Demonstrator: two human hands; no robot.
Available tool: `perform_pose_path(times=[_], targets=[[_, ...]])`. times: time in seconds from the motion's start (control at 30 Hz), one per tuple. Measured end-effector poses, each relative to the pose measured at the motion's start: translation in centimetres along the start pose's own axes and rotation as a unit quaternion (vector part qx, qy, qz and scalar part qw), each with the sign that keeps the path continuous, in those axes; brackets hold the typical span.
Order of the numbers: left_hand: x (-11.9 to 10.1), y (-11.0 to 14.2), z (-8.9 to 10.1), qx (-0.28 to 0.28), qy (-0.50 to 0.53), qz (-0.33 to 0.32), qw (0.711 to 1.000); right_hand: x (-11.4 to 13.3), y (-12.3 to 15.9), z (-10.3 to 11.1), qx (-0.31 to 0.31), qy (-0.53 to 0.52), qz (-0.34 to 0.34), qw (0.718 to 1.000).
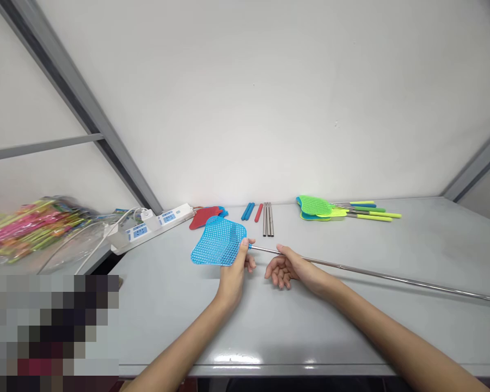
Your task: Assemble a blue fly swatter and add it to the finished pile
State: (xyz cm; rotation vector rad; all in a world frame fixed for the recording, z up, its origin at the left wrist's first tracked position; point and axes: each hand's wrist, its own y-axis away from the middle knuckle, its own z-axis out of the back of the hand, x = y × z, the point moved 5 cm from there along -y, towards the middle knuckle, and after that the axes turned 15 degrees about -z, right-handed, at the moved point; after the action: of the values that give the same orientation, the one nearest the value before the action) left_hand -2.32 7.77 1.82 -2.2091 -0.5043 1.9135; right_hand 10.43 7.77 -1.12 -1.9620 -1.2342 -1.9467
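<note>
Over grey table [167,326] | left hand [234,272] pinches plastic swatter [218,242] | right [288,269] half-open at steel shaft [392,277]

- We see a blue fly swatter [218,242] with a square-grid mesh pattern
- We note its plain silver steel rod [392,277]
- We see lime-green swatters [316,206], same grid, with lime grips [375,215]
- We see a red swatter [202,219], blue grips [247,211], a red grip [258,212]
- We see a grey worktop [433,245], a white power strip [155,228]

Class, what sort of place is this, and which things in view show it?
Probably a small fly-swatter workroom: a grey metal bench holds straight steel rods, blue tubular grips and lime-green mesh swatters, and the left hand holds a blue mesh swatter.
</note>
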Motion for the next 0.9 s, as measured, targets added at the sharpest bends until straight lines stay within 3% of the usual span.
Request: perform_pose_path(times=[0.9], targets=[[0.52, -0.27, -0.04, 0.023, 0.016, 0.028, 0.999, -0.20, -0.09, -0.10, -0.006, -0.002, 0.004, 1.000]])
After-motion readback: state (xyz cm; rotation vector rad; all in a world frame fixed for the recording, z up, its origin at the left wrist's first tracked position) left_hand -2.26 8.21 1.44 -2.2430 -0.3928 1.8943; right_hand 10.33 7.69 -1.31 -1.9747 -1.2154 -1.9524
